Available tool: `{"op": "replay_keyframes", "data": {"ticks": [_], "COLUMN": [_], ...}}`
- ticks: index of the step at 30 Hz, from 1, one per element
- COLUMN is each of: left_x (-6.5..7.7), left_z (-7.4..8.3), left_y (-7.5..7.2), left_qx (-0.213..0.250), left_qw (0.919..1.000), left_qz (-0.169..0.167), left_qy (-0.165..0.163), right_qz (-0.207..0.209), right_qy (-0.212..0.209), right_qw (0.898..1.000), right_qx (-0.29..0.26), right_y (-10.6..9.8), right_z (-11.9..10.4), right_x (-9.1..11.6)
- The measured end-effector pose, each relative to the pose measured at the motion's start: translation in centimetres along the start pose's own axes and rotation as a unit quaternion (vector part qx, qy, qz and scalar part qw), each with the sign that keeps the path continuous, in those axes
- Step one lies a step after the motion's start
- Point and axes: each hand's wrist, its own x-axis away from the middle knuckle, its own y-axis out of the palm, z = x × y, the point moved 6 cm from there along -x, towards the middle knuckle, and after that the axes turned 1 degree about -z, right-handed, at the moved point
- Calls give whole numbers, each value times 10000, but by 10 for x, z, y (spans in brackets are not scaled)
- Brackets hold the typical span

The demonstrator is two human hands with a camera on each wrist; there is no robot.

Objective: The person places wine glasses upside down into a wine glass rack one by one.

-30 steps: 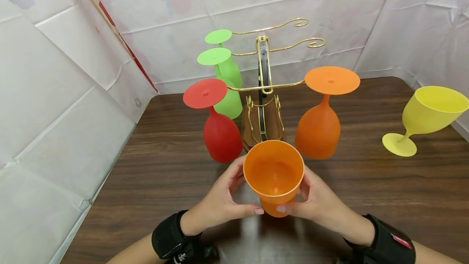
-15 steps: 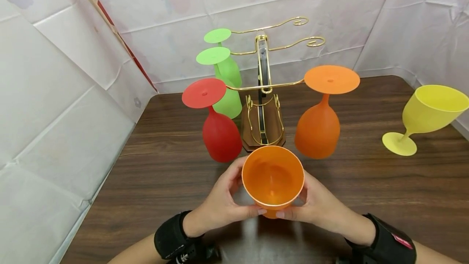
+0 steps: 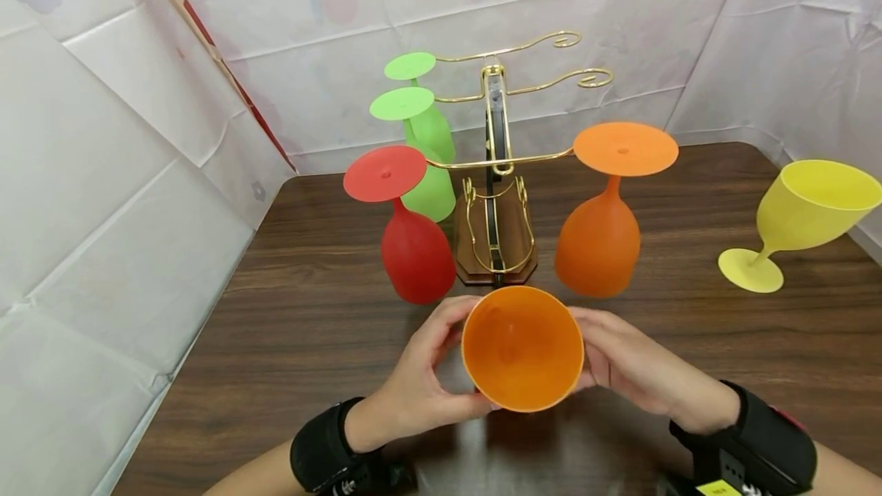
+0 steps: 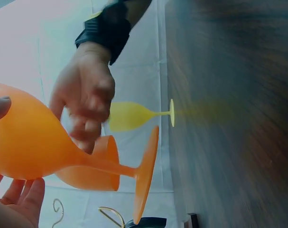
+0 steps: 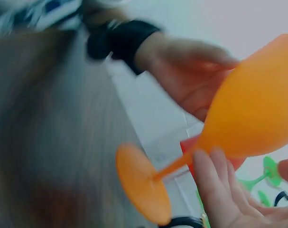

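Note:
My left hand [image 3: 420, 381] grips the bowl of an orange plastic wine glass [image 3: 524, 350], thumb on the near side and fingers on the far side. Its mouth faces up toward the head camera, and the stem and foot are hidden there. In the left wrist view the glass [image 4: 30, 137] is tilted, its round foot apart from the table. My right hand [image 3: 644, 366] is at the right side of the bowl. The right wrist view shows its straight fingers [image 5: 208, 175] by the base of the bowl, near the stem, with the thumb apart from the glass.
Behind the hands stands a gold wire glass rack [image 3: 498, 121] on a wooden base [image 3: 513, 236]. Upside down from it hang a red glass [image 3: 416, 262], another orange glass [image 3: 598, 251] and two green glasses [image 3: 430, 194]. A yellow glass [image 3: 802, 213] stands upright at the right.
The held glass has tipped its mouth further toward the head camera and shifted slightly nearer. My right hand has drawn its thumb off the front and turned, moving a little right.

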Motion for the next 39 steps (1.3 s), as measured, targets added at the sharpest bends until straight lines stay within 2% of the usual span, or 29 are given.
{"op": "replay_keyframes", "data": {"ticks": [2, 5, 8, 10, 14, 18, 22, 25, 27, 29, 31, 32, 34, 36, 37, 39], "left_x": [1, 2, 3, 3, 3, 3, 4, 5, 6, 8, 10, 11, 13, 15, 15, 15], "left_z": [0, 1, 2, 3, 5, 4, 1, -4, -9, -14, -20, -23, -27, -29, -29, -27], "left_y": [2, 6, 11, 14, 16, 14, 3, -5, -8, -8, -6, -4, 1, 6, 8, 12], "left_qx": [-201, -569, -1003, -1273, -1504, -1443, -880, -232, 178, 626, 1103, 1375, 1829, 2198, 2332, 2460], "left_qw": [9997, 9980, 9937, 9897, 9849, 9856, 9949, 9996, 9982, 9921, 9803, 9720, 9546, 9404, 9362, 9344], "left_qz": [-73, -230, -418, -509, -578, -566, -315, -12, 137, 198, 156, 104, -44, -247, -353, -538], "left_qy": [92, 170, 284, 417, 628, 671, 373, -134, -550, -1068, -1632, -1904, -2350, -2582, -2605, -2520], "right_qz": [-486, -879, -774, -632, -454, -402, -401, -272, -215, -74, 115, 231, 519, 811, 901, 1033], "right_qy": [347, 927, 1480, 1683, 1768, 1673, 1451, 1250, 908, 500, -31, -311, -732, -1027, -1148, -1233], "right_qw": [9956, 9852, 9778, 9744, 9718, 9749, 9837, 9913, 9952, 9935, 9813, 9694, 9386, 9035, 8893, 8728], "right_qx": [-727, -1146, -1266, -1353, -1492, -1413, -987, -308, 286, 1023, 1923, 2426, 3332, 4081, 4334, 4608], "right_y": [4, 11, 14, 16, 16, 13, 9, 9, 13, 17, 22, 25, 29, 31, 32, 33], "right_z": [3, 10, 15, 17, 17, 16, 11, 6, 2, -3, -11, -15, -22, -27, -28, -29], "right_x": [3, 5, 4, 3, 2, 5, 13, 13, 9, 6, 4, 4, 5, 5, 5, 5]}}
